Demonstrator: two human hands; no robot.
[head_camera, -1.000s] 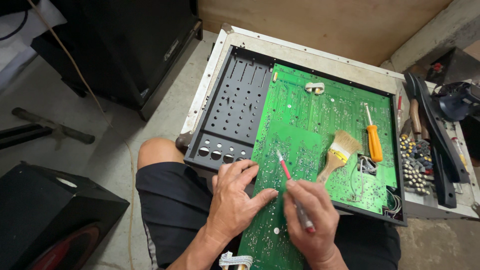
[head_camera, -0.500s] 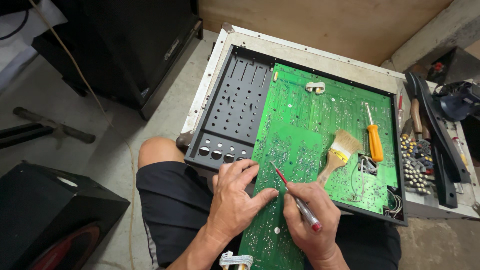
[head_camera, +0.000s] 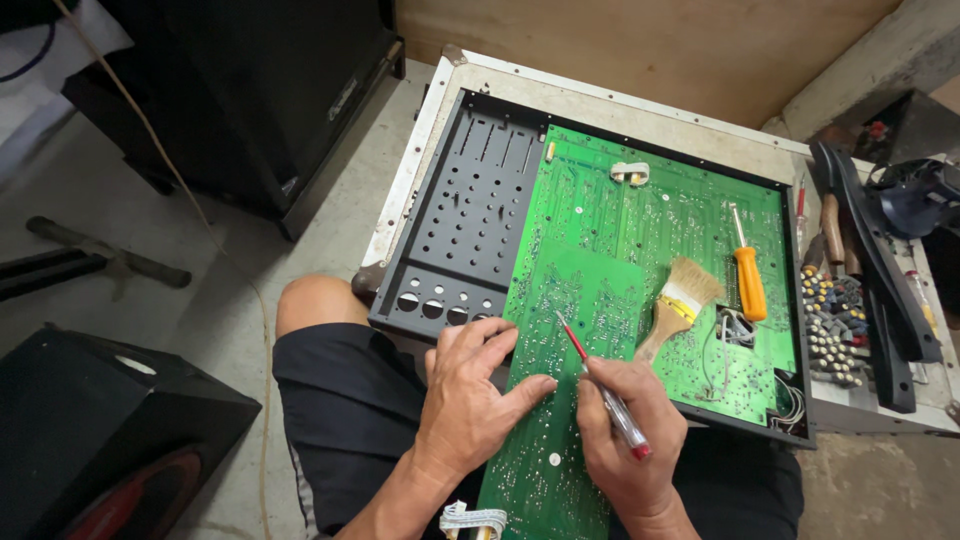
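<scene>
A long green circuit board (head_camera: 570, 330) lies over my lap and onto a larger green board (head_camera: 680, 220) inside a black metal chassis (head_camera: 470, 220). My left hand (head_camera: 470, 395) rests flat on the long board's left edge, fingers spread, holding it down. My right hand (head_camera: 625, 435) grips a slim red-tipped tester screwdriver (head_camera: 598, 380) like a pen, its tip touching the long board near the middle. A wooden paintbrush (head_camera: 675, 305) and an orange-handled screwdriver (head_camera: 748, 275) lie on the larger board to the right.
A pile of small knobs (head_camera: 835, 325) and dark tools (head_camera: 870, 270) sit on the chassis's right rim. Black speaker cabinets stand at the upper left (head_camera: 270, 90) and lower left (head_camera: 100, 440). A white ribbon connector (head_camera: 475, 518) hangs at the board's near end. A wooden panel lies beyond.
My right hand has drawn the screwdriver's tip slightly left and down along the board. My left hand stays put.
</scene>
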